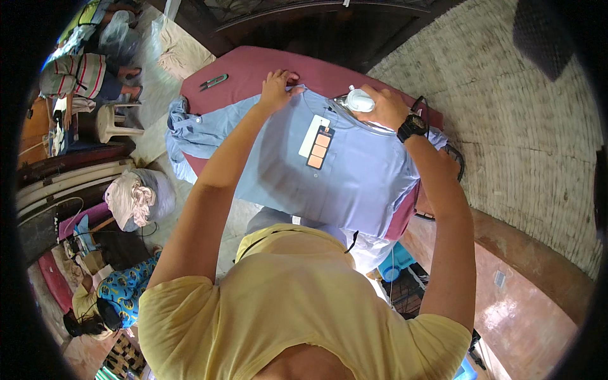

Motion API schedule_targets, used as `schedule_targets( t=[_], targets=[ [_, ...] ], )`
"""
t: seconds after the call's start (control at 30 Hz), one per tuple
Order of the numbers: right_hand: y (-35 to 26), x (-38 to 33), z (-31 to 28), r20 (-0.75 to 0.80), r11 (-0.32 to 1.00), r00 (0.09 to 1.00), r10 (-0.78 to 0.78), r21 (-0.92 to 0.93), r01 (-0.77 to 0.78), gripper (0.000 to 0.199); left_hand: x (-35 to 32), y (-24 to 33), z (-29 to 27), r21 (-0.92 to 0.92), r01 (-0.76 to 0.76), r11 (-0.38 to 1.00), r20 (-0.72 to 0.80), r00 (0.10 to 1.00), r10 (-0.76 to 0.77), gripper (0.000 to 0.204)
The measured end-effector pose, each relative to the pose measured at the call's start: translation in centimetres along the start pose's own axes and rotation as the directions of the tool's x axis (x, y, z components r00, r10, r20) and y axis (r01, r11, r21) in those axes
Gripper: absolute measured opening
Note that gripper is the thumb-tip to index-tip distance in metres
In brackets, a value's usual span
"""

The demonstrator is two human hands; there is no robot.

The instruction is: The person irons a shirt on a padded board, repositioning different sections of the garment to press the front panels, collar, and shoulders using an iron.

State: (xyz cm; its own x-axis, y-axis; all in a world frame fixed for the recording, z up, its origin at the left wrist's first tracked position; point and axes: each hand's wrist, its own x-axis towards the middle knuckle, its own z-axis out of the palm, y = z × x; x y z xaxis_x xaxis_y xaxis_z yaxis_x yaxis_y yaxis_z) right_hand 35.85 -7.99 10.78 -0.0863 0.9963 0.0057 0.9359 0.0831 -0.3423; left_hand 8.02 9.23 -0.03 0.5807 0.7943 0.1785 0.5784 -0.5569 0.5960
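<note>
A light blue shirt (354,171) lies spread over a maroon padded ironing board (253,60), one sleeve (202,134) trailing over the left edge. My right hand (387,109) is wrapped around the handle of a steam iron (359,101), which rests on the shirt's upper right part. At the shirt's top edge, my left hand (277,90) lies with its fingers spread, the thumb touching the cloth. A black hang tag with orange panels (320,149) and a white tag (310,140) lie on the shirt front. Small green thread snips (213,82) rest on the board's far left.
The iron's dark cord (423,104) runs along the board's right side. A dark wooden panel (316,35) stands behind the board, and a woven wall (506,126) rises at the right. To the left are a bundle of cloth (136,196), a plastic stool (113,123) and other people.
</note>
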Motion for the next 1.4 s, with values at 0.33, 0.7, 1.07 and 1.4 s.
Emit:
schedule_targets(
  t=[0.33, 0.7, 1.07, 1.4],
  targets=[
    [-0.7, 3.0, 0.3, -0.018, 0.994, 0.995, -0.096, 0.045, 0.097, 0.055, 0.3, -0.4, 0.2, -0.113, 0.114, 0.987, 0.038, 0.993, -0.11, 0.019],
    [-2.9, 7.1, 0.4, 0.041, 0.997, 0.996, -0.075, -0.008, 0.075, 0.058, 0.6, -0.8, 0.3, -0.025, -0.029, 0.999, 0.006, 1.0, 0.029, 0.011],
    [-3.2, 7.9, 0.9, 0.036, 0.996, 0.996, -0.086, -0.017, 0.087, 0.058, 0.4, -2.3, 0.3, -0.151, -0.051, 0.987, -0.063, 0.997, 0.042, 0.013],
    [-3.7, 8.6, 0.3, 0.098, 0.999, 0.994, -0.048, -0.014, 0.049, 0.062, 0.5, -3.1, 1.2, -0.107, 0.007, 0.994, -0.034, 0.999, -0.011, 0.021]
  ],
)
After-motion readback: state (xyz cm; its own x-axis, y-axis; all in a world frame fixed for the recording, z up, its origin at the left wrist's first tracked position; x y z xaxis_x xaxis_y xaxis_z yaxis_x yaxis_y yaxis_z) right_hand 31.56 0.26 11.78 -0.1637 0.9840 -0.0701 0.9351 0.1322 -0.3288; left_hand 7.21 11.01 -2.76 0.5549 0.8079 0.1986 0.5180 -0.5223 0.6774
